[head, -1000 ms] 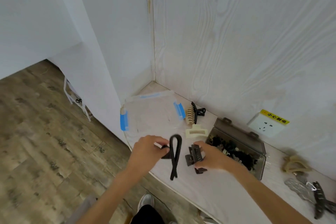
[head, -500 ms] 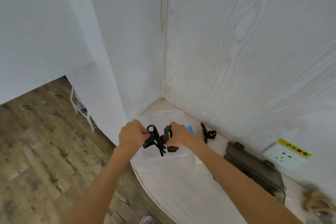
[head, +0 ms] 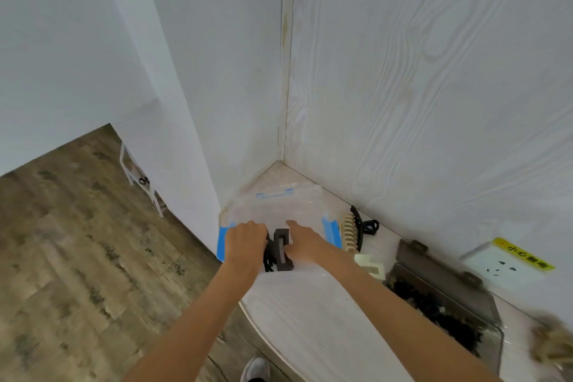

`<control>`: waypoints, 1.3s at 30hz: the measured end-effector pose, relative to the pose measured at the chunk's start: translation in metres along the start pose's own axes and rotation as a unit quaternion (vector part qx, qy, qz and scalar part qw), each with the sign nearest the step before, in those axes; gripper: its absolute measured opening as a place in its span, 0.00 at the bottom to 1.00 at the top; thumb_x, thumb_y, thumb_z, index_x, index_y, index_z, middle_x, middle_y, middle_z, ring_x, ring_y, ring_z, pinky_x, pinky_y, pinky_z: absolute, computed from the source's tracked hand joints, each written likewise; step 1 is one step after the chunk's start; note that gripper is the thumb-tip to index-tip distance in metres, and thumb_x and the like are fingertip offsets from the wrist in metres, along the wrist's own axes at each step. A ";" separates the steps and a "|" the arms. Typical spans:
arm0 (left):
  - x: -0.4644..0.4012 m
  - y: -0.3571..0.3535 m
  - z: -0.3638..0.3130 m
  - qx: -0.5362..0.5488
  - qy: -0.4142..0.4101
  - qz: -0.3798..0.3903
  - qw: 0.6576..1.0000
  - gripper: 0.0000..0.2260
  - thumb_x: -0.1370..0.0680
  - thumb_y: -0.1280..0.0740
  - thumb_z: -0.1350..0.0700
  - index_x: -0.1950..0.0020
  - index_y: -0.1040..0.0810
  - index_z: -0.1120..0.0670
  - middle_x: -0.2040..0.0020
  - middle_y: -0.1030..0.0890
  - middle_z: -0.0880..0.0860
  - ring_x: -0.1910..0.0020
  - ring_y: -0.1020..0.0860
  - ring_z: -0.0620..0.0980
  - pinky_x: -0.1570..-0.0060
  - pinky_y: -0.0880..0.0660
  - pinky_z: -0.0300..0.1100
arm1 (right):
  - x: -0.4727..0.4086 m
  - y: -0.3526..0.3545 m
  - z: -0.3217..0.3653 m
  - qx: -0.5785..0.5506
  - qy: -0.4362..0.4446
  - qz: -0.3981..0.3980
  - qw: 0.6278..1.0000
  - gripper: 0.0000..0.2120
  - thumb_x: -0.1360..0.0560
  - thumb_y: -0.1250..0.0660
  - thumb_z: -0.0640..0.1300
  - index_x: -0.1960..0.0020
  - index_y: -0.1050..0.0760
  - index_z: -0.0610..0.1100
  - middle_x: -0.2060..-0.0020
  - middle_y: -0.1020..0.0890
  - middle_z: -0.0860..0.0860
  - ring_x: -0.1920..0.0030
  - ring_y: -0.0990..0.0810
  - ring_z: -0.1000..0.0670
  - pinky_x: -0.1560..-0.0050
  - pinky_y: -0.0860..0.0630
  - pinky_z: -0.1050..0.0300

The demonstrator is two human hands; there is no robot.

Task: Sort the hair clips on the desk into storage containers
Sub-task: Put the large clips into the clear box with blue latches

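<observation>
Both my hands hover over the clear storage container with blue latches (head: 330,234) in the desk corner. My left hand (head: 245,242) grips a black hair clip (head: 268,259) that hangs below its fingers. My right hand (head: 302,243) holds a dark grey rectangular claw clip (head: 282,253) at the container's front edge. The two clips touch between my hands. A beige comb clip (head: 349,234) and a black clip (head: 367,226) lie just right of the container, and a cream clip (head: 372,268) sits nearer me.
A dark tinted box (head: 446,285) with its lid up holds several black clips at the right. Beige clips (head: 555,347) lie blurred at the far right. A wall socket with a yellow label (head: 508,267) sits behind it. The desk's rounded edge (head: 257,322) drops to wooden floor.
Both hands carried their clips from the middle of the desk toward the corner, and now they hold them low at the clear container's front rim. The camera view has tilted up.
</observation>
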State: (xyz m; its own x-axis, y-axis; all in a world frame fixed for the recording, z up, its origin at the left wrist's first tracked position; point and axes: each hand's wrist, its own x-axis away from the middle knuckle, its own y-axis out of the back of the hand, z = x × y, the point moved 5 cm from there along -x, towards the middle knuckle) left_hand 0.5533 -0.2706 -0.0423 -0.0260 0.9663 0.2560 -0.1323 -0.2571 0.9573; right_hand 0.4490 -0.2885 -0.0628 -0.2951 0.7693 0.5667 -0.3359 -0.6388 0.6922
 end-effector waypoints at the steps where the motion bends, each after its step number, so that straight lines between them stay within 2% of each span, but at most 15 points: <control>1: 0.000 -0.001 -0.001 -0.012 -0.003 0.005 1.000 0.08 0.19 0.40 0.58 0.44 0.25 0.55 0.44 0.23 0.53 0.44 0.25 0.51 0.58 0.34 0.40 | 0.011 0.008 0.001 -0.010 0.033 -0.015 0.999 0.25 0.22 0.42 0.39 0.26 0.44 0.43 0.32 0.31 0.43 0.35 0.30 0.43 0.35 0.32 0.52; 5: -0.002 0.006 -0.001 -0.071 -0.021 0.008 0.997 0.11 0.20 0.40 0.54 0.39 0.27 0.54 0.41 0.26 0.52 0.39 0.30 0.51 0.48 0.32 0.41 | 0.066 0.055 -0.023 -0.118 0.121 -0.117 0.979 0.13 0.23 0.40 0.41 0.44 0.24 0.54 0.50 0.20 0.53 0.53 0.22 0.52 0.52 0.26 0.60; 8: 0.001 0.028 -0.006 -0.028 -0.023 -0.038 0.999 0.13 0.20 0.42 0.49 0.40 0.27 0.52 0.43 0.24 0.50 0.42 0.27 0.51 0.45 0.33 0.42 | 0.091 0.082 -0.072 -0.149 0.077 -0.224 0.960 0.14 0.23 0.40 0.40 0.56 0.25 0.60 0.55 0.18 0.52 0.55 0.20 0.50 0.52 0.24 0.56; 10: 0.004 0.046 -0.020 0.074 -0.043 -0.075 0.994 0.12 0.20 0.42 0.49 0.43 0.24 0.49 0.45 0.22 0.48 0.46 0.24 0.49 0.49 0.30 0.42 | 0.094 0.079 -0.103 -0.072 0.008 -0.229 0.971 0.11 0.23 0.40 0.42 0.46 0.24 0.54 0.46 0.19 0.51 0.47 0.22 0.50 0.43 0.26 0.54; 12: 0.003 0.059 -0.045 0.182 -0.084 -0.063 0.978 0.10 0.21 0.42 0.51 0.45 0.22 0.48 0.46 0.20 0.47 0.47 0.22 0.48 0.51 0.29 0.42 | 0.087 0.055 -0.126 0.078 -0.040 -0.161 0.983 0.20 0.24 0.38 0.46 0.32 0.34 0.49 0.36 0.27 0.49 0.37 0.30 0.48 0.36 0.33 0.54; 14: -0.002 0.065 -0.079 0.229 -0.136 -0.042 0.963 0.11 0.21 0.41 0.54 0.44 0.22 0.48 0.45 0.20 0.47 0.46 0.23 0.49 0.48 0.28 0.43 | 0.082 0.026 -0.139 0.174 -0.064 -0.121 0.975 0.29 0.26 0.35 0.49 0.29 0.40 0.47 0.32 0.33 0.48 0.32 0.36 0.46 0.31 0.39 0.51; 18: -0.022 0.055 -0.130 0.095 -0.195 -0.009 0.976 0.12 0.21 0.41 0.58 0.39 0.25 0.54 0.41 0.22 0.54 0.41 0.26 0.55 0.43 0.32 0.46 | 0.077 0.006 -0.145 0.203 -0.020 -0.217 0.955 0.24 0.42 0.23 0.50 0.48 0.22 0.47 0.53 0.19 0.50 0.48 0.21 0.46 0.45 0.26 0.49; 21: -0.035 0.044 -0.149 -0.045 -0.191 0.019 0.980 0.13 0.22 0.39 0.54 0.39 0.28 0.55 0.40 0.23 0.55 0.39 0.27 0.55 0.37 0.38 0.46 | 0.096 0.024 -0.137 0.204 0.028 -0.290 0.935 0.23 0.50 0.20 0.54 0.58 0.22 0.50 0.63 0.20 0.55 0.60 0.20 0.52 0.57 0.22 0.57; 23: -0.041 0.038 -0.157 -0.124 -0.185 0.035 0.974 0.17 0.22 0.40 0.50 0.35 0.29 0.54 0.38 0.24 0.53 0.33 0.32 0.55 0.27 0.51 0.52 | 0.114 0.034 -0.135 0.181 0.057 -0.325 0.926 0.20 0.45 0.21 0.52 0.57 0.24 0.49 0.63 0.20 0.55 0.63 0.20 0.53 0.61 0.22 0.59; 25: -0.044 0.030 -0.163 -0.211 -0.186 0.046 0.959 0.20 0.22 0.41 0.46 0.32 0.30 0.52 0.35 0.26 0.52 0.29 0.36 0.55 0.27 0.62 0.57 | 0.132 0.043 -0.141 0.167 0.057 -0.352 0.919 0.18 0.39 0.22 0.50 0.53 0.24 0.48 0.61 0.18 0.54 0.62 0.20 0.53 0.61 0.23 0.60; 28: -0.047 0.016 -0.167 -0.250 -0.173 0.071 0.950 0.24 0.22 0.44 0.42 0.29 0.34 0.51 0.31 0.30 0.52 0.27 0.40 0.54 0.29 0.66 0.60 | 0.154 0.055 -0.156 0.140 0.019 -0.371 0.918 0.18 0.27 0.31 0.52 0.41 0.28 0.47 0.52 0.20 0.53 0.54 0.21 0.51 0.57 0.27 0.61; 31: -0.049 0.016 -0.169 -0.198 -0.156 0.048 0.967 0.20 0.23 0.41 0.44 0.35 0.27 0.50 0.37 0.25 0.51 0.31 0.35 0.53 0.30 0.67 0.59 | 0.165 0.065 -0.176 0.066 -0.029 -0.380 0.922 0.20 0.22 0.45 0.58 0.34 0.37 0.49 0.47 0.22 0.53 0.50 0.22 0.51 0.58 0.31 0.62; 35: -0.045 0.034 -0.169 -0.118 -0.157 0.001 0.981 0.18 0.22 0.45 0.47 0.39 0.24 0.54 0.35 0.27 0.54 0.29 0.37 0.53 0.27 0.63 0.56 | 0.172 0.076 -0.182 -0.019 -0.073 -0.379 0.923 0.20 0.23 0.44 0.57 0.36 0.39 0.48 0.46 0.19 0.49 0.52 0.18 0.49 0.55 0.23 0.55; 37: -0.030 0.056 -0.159 -0.038 -0.151 -0.051 0.986 0.18 0.21 0.46 0.49 0.40 0.23 0.56 0.36 0.26 0.55 0.32 0.35 0.54 0.27 0.51 0.52 | 0.172 0.086 -0.173 -0.069 -0.071 -0.388 0.916 0.20 0.24 0.41 0.55 0.37 0.39 0.47 0.45 0.19 0.48 0.51 0.18 0.49 0.53 0.22 0.53; 39: -0.008 0.075 -0.135 0.038 -0.131 -0.115 0.984 0.16 0.21 0.48 0.50 0.50 0.23 0.53 0.46 0.21 0.54 0.45 0.27 0.53 0.41 0.37 0.47 | 0.172 0.099 -0.153 -0.122 -0.046 -0.396 0.909 0.19 0.24 0.39 0.55 0.38 0.38 0.48 0.47 0.20 0.50 0.55 0.19 0.50 0.54 0.21 0.52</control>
State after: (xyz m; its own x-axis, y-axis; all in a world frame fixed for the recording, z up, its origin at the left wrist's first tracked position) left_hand 0.4101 -0.2962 0.0093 0.2531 0.9662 0.0484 -0.0305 -0.0420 0.9986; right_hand 0.2282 -0.2214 0.0346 0.1976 0.9800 -0.0245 -0.6019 0.1410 0.7860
